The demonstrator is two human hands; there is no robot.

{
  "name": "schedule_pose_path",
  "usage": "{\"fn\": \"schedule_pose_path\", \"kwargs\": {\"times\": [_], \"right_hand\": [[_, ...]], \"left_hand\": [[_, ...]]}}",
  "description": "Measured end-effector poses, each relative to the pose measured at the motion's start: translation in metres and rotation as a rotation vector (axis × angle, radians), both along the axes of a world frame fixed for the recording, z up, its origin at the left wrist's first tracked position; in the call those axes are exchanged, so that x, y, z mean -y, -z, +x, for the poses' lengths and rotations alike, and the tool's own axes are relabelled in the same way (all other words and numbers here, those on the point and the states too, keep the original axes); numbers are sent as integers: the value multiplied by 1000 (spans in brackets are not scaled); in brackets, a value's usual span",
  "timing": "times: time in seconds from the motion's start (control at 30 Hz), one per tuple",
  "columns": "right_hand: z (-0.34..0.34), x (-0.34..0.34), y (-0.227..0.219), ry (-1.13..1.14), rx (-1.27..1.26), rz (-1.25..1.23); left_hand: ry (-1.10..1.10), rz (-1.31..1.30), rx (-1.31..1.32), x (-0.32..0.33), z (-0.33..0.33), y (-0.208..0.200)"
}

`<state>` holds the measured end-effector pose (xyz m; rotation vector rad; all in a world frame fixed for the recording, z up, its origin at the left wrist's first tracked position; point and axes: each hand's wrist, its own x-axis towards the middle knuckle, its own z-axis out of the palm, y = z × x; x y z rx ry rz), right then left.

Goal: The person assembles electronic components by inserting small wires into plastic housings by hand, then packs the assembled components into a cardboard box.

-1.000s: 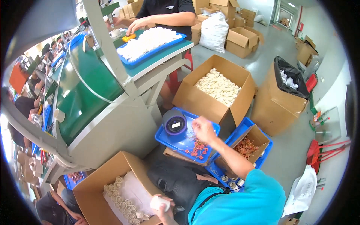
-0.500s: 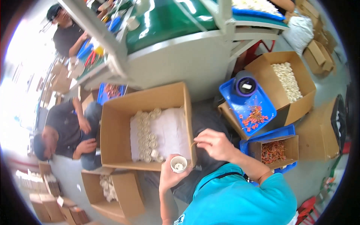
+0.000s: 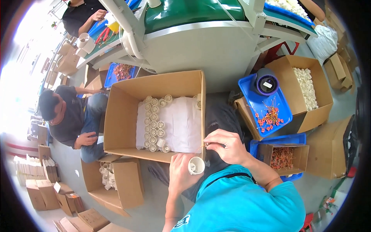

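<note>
Head view, left hand (image 3: 181, 170) wrapped round white cup (image 3: 196, 165), opening visible, right hand (image 3: 227, 146) just beside, fingertips pinching thin wire (image 3: 200, 147), hands apart by near wall of cardboard box (image 3: 158, 86), blue tray (image 3: 281, 99) off right.

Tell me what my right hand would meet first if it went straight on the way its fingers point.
Your right hand points left, so probably the right rim of the large cardboard box, though depth is unclear and it might pass above.
</note>
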<state>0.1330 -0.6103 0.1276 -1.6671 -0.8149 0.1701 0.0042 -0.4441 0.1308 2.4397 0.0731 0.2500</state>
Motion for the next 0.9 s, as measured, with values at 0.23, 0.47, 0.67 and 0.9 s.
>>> {"fn": "schedule_pose_path", "kwargs": {"times": [0.23, 0.47, 0.67, 0.9], "right_hand": [[-5, 3, 10, 8, -253, 44], [11, 1, 17, 213, -30, 32], [12, 3, -38, 321, 264, 149], [-10, -23, -41, 189, 487, 185]], "left_hand": [[164, -257, -176, 1, -10, -17], [-128, -495, 136, -3, 3, 27], [-334, -447, 313, -8, 18, 46], [-358, -357, 412, 5, 25, 33]]}}
